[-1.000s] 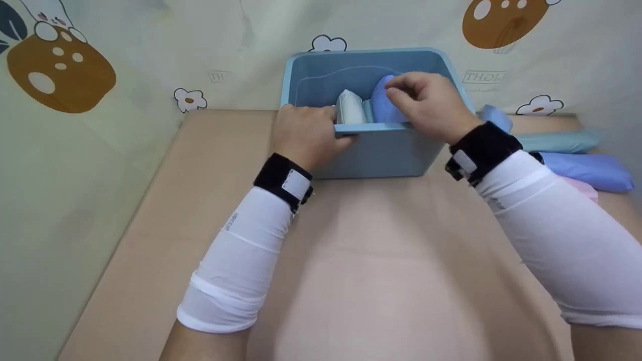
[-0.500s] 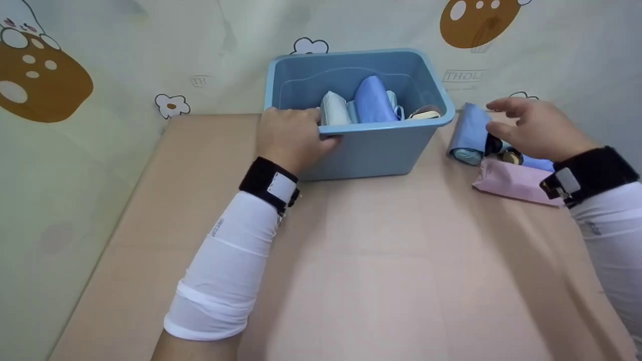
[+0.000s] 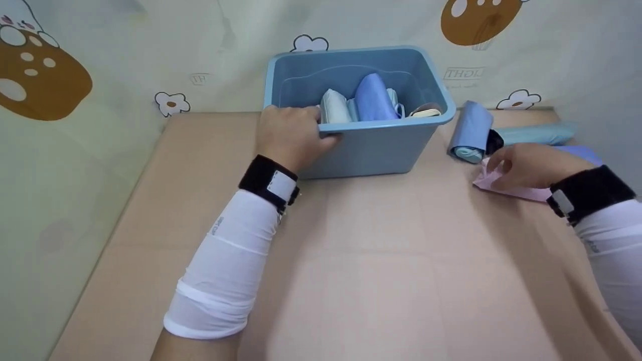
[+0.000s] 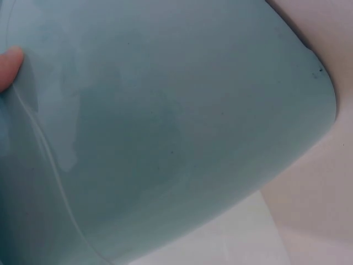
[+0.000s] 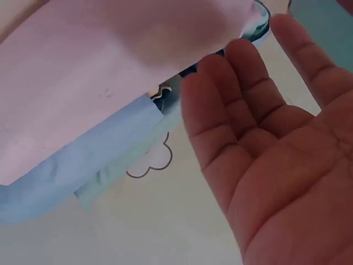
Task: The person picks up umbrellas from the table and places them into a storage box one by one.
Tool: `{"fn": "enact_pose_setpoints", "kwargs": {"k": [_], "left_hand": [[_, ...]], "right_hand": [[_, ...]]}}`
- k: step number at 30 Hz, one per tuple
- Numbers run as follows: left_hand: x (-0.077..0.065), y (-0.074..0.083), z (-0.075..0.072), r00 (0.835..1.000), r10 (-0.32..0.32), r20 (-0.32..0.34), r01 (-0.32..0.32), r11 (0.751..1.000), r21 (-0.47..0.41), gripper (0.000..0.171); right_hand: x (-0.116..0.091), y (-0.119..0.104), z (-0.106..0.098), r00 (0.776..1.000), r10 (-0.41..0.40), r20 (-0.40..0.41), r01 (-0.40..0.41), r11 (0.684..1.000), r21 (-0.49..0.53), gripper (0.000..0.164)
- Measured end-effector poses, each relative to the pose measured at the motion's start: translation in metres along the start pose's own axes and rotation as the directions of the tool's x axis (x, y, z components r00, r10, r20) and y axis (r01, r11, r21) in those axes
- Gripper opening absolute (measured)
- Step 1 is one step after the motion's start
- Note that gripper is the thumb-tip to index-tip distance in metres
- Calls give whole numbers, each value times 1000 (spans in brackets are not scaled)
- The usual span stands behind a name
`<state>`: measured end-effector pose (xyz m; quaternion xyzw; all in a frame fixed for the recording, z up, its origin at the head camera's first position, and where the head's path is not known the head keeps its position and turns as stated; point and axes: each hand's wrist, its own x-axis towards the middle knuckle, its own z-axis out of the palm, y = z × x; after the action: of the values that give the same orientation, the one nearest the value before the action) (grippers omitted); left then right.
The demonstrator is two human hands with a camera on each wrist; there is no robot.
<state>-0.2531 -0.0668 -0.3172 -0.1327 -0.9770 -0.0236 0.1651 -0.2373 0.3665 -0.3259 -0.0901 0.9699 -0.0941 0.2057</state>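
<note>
In the head view, my left hand (image 3: 293,138) grips the front rim of a blue-grey plastic bin (image 3: 371,153) near its left corner, thumb outside. One of its fingertips (image 4: 7,66) shows against the bin wall in the left wrist view. My right hand (image 3: 539,163) is over a pink rolled bundle (image 3: 532,193) on the table, fingers bent loosely downward. Seen from the right wrist, those fingers (image 5: 207,110) lie loosely curved beside the pink bundle's edge, with nothing between them and the palm. Inside the bin stand a pale green bundle (image 3: 335,108) and a blue one (image 3: 375,100).
Right of the bin lies a blue roll (image 3: 471,130) with a teal inside. Behind my right hand are a teal roll (image 3: 539,134) with a black end and a violet-blue roll (image 3: 582,151). A patterned wall covering (image 3: 225,60) rises right behind the bin.
My right hand has left the bin, moved right, then come down over the pink bundle. My left hand keeps its grip on the rim. The head view has shifted slightly.
</note>
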Motion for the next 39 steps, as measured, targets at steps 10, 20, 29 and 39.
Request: {"fn": "enact_pose_setpoints", "kwargs": {"k": [10, 20, 29, 39], "left_hand": [[0, 0, -1, 1000, 0, 19, 0, 1000, 9, 52], [1, 1, -1, 1000, 13, -23, -13, 1000, 13, 52], [1, 0, -1, 1000, 4, -7, -4, 1000, 15, 53], [1, 0, 0, 1000, 0, 14, 0, 1000, 16, 54]], "right_hand": [[9, -1, 13, 997, 63, -45, -67, 992, -108, 73], [24, 14, 27, 995, 10, -104, -21, 994, -105, 42], [30, 15, 30, 993, -52, -101, 31, 981, -194, 28], [3, -5, -7, 982, -8, -187, -14, 993, -116, 37]]}}
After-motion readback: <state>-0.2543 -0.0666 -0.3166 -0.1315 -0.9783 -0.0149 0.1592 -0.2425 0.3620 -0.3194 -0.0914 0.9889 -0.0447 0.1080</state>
